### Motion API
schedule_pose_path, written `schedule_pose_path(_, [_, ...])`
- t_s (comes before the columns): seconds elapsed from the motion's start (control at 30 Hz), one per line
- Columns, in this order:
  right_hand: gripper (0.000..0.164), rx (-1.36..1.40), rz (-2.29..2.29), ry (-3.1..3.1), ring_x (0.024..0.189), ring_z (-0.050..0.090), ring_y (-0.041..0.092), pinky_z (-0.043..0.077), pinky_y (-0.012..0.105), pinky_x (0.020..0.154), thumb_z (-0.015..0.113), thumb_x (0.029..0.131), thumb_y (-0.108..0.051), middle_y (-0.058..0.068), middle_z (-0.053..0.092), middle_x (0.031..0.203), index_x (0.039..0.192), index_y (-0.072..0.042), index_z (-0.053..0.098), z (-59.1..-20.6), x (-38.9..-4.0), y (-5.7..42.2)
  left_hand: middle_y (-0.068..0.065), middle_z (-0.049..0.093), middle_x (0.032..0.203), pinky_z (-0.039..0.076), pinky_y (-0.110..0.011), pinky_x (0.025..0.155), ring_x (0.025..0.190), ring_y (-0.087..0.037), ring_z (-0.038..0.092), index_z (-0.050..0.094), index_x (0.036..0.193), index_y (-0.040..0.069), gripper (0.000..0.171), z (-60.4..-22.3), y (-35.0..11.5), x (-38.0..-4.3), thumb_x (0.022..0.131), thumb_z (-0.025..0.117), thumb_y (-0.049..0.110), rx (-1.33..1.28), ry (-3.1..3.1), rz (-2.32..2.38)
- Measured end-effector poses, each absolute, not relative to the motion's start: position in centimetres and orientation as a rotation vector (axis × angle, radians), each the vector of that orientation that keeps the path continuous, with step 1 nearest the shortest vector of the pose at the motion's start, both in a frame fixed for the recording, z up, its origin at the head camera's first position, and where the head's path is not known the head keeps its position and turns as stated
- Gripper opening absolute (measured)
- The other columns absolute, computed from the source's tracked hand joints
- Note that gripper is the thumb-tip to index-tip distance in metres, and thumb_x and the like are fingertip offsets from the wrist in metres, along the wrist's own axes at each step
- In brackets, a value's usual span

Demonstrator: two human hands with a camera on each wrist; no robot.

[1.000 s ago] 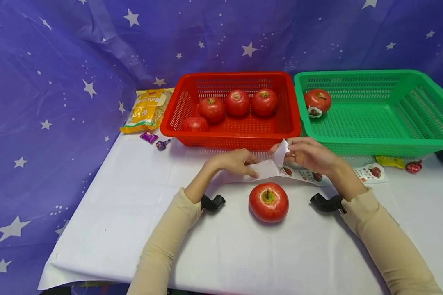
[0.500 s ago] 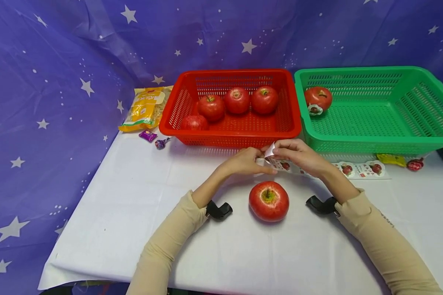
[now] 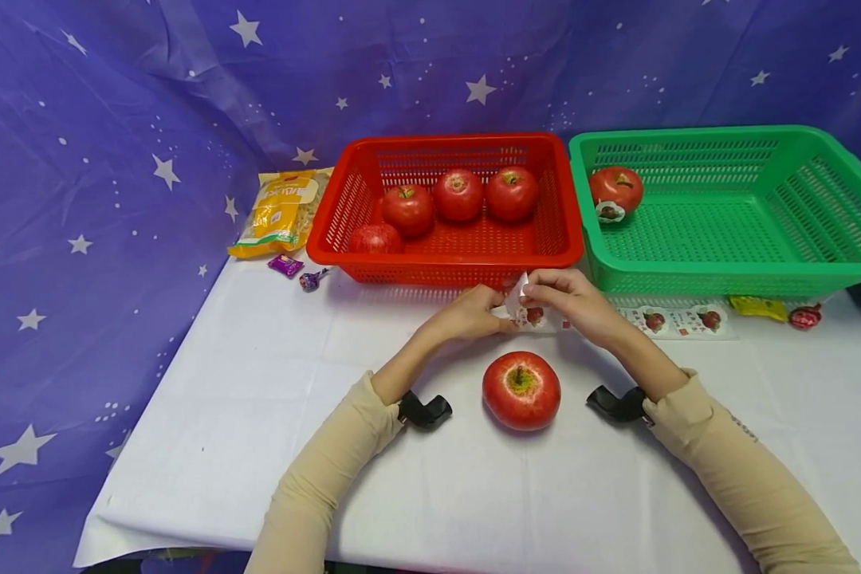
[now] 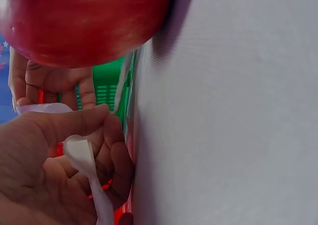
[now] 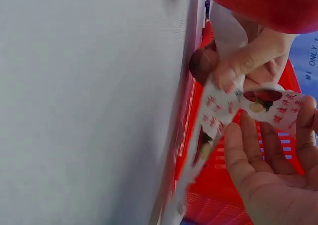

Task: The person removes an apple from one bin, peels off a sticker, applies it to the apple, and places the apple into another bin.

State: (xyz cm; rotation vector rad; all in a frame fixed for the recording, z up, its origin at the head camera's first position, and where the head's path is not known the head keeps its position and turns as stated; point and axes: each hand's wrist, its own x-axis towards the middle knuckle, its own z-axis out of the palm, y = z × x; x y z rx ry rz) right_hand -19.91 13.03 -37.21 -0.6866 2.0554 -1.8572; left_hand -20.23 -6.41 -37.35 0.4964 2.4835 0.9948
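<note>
A strip of apple-print stickers [image 3: 689, 320] stretches across the white table in front of the baskets. My left hand [image 3: 468, 315] pinches its backing between thumb and fingers, and the loose end of the backing [image 4: 102, 202] curls past that palm in the left wrist view. Between finger and thumb, my right hand [image 3: 579, 306] holds the edge of one partly lifted sticker [image 5: 273, 107]. The other side of this sticker still meets the strip beside the left fingertips. Close in front of both hands a red apple [image 3: 521, 392] sits stem up on the table.
Behind the hands, a red basket [image 3: 445, 261] contains several apples. A green basket [image 3: 732, 268] to its right contains one apple [image 3: 615, 188] bearing a sticker. Wrapped candies [image 3: 285, 265] and a yellow snack bag [image 3: 280, 211] lie left; more candies [image 3: 758, 308] lie right.
My left hand has moved right along the strip to the lifted sticker. My right hand has shifted slightly left, and the strip has slid a little left. The apple stays put.
</note>
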Motion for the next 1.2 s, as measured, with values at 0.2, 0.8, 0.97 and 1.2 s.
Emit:
schedule_pose_path(0.2, [0.033,-0.622,-2.092,1.643,0.085,0.064,0.007,0.054,0.023,0.085,0.038,0.097,0.003,-0.003,0.068,0.090,0.083,-0.008,0.066,-37.5,-20.0,13.0,0.003,0.054,0.065,0.035,-0.019,0.055,0.062,-0.009,0.043,0.068,0.078,0.005,0.012,-37.3,-6.5,-20.3,0.080,0.074,0.014,0.424,2.387,1.075])
schedule_pose_path(0.8, [0.043,-0.502,-2.314,1.282,0.086,0.067,0.015,0.054,0.032,0.084,0.033,0.102,-0.002,0.002,0.072,0.090,0.085,-0.006,0.073,-37.7,-20.2,12.7,0.007,0.045,0.055,0.031,-0.019,0.056,0.059,-0.008,0.040,0.056,0.060,0.014,0.025,-37.3,-6.7,-20.7,0.077,0.075,0.014,0.560,2.455,0.820])
schedule_pose_path(0.97, [0.041,-0.406,-2.341,1.339,0.075,0.067,0.012,0.054,0.027,0.074,0.037,0.100,-0.004,0.000,0.070,0.077,0.079,-0.008,0.071,-37.1,-20.2,13.1,0.006,0.046,0.060,0.032,-0.021,0.058,0.062,-0.010,0.040,0.061,0.068,0.015,0.020,-37.3,-6.5,-20.6,0.079,0.076,0.022,0.616,2.540,0.678])
schedule_pose_path(1.2, [0.025,-0.317,-2.130,1.606,0.065,0.059,0.008,0.053,0.021,0.063,0.058,0.092,-0.002,-0.003,0.066,0.072,0.073,-0.009,0.070,-36.8,-20.4,13.7,-0.003,0.064,0.106,0.048,-0.027,0.083,0.097,-0.016,0.058,0.060,0.118,0.010,0.051,-37.1,-7.4,-20.7,0.077,0.079,0.033,0.601,2.502,0.780])
